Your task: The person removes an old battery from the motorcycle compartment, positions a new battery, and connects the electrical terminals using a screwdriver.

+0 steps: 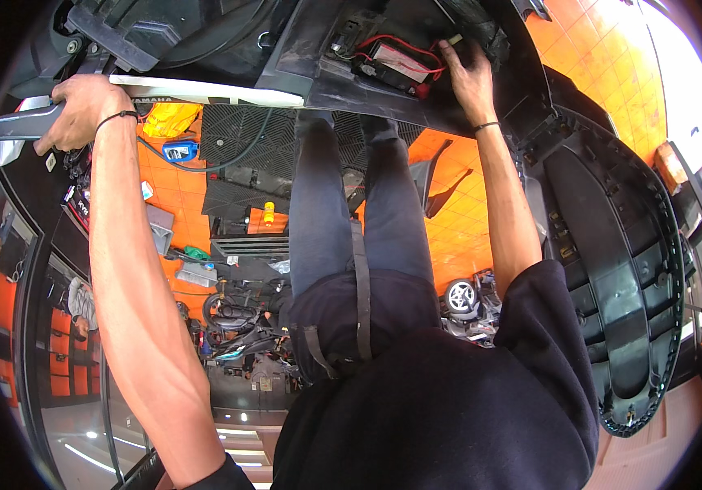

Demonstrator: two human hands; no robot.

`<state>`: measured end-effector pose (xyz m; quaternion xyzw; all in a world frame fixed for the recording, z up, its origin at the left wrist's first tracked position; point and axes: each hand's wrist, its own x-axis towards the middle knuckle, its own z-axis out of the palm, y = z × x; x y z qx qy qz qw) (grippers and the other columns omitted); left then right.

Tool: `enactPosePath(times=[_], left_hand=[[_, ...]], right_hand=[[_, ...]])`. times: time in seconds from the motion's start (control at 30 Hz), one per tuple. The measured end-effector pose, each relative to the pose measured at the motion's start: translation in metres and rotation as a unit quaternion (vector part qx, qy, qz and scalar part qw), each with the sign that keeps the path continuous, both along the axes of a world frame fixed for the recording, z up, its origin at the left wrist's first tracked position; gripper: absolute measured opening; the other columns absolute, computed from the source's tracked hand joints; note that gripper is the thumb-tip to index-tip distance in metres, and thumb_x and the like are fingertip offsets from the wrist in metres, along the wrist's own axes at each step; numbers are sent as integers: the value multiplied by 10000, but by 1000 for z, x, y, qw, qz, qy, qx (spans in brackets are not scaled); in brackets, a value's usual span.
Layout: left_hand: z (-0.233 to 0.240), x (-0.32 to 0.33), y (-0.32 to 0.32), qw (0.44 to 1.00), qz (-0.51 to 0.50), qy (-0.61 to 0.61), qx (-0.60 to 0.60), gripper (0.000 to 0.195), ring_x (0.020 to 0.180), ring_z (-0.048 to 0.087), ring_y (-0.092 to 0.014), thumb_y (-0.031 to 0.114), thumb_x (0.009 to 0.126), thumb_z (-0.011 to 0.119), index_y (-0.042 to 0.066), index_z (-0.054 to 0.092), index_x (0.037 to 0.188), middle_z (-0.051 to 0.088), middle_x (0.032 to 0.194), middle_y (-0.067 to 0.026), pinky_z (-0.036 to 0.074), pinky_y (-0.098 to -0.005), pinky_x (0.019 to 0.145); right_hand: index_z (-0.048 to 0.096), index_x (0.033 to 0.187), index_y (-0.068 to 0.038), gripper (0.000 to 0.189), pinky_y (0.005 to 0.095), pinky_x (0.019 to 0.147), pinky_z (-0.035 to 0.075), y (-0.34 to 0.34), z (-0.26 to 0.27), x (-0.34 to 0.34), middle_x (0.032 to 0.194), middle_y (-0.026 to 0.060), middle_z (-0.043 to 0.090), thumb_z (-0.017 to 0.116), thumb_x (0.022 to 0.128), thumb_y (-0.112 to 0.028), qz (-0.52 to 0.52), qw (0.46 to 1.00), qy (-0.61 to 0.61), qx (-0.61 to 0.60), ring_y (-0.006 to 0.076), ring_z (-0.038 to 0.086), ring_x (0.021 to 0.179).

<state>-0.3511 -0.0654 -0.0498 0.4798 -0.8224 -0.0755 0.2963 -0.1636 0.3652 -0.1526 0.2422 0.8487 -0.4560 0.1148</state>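
My left hand [84, 113] is wrapped around the grey rear grab rail [23, 125] of a Yamaha scooter, close to its white side panel [204, 90]. On the other side, my right hand [472, 82] reaches into an open compartment of black plastic [351, 95]. Its thumb rests against a small pale wire connector [454, 40]; the fingertips are partly hidden. Red wires [397, 40] run from near that connector over a battery [405, 62] with a pale label. A red terminal cover [422, 90] shows at the battery's corner.
The scooter seat [602, 275] is tipped up at my right, underside showing. Below lie a black rubber mat [241, 131], a blue oil bottle [179, 150], a yellow bottle [269, 213] and dark body panels [433, 184]. Another person [84, 306] is at far left.
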Motion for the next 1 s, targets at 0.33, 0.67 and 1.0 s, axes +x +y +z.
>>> enactPosePath(times=[0.33,0.67,1.0], left_hand=[[0,1,-1,1000,-9,-13,1,659,1026,615,-553,106,879,577,-180,219,1352,548,1081,-442,483,-615,960],[6,2,8,998,-26,-17,49,725,1122,572,-549,110,900,554,-194,136,1409,504,1153,-452,479,-595,983],[8,5,6,998,-34,-24,42,692,1101,593,-534,114,921,551,-175,149,1404,480,1171,-446,506,-601,950]], right_hand=[[697,1148,-82,284,453,883,506,-28,19,-9,1068,144,674,704,882,-184,376,909,91,153,360,635,1000],[732,1080,-18,224,456,821,536,-51,-32,-39,1037,207,699,660,929,-167,272,957,94,30,409,667,955],[741,1069,-37,260,430,827,552,-63,-30,-37,1019,184,719,749,850,-177,213,975,43,-37,379,697,955]])
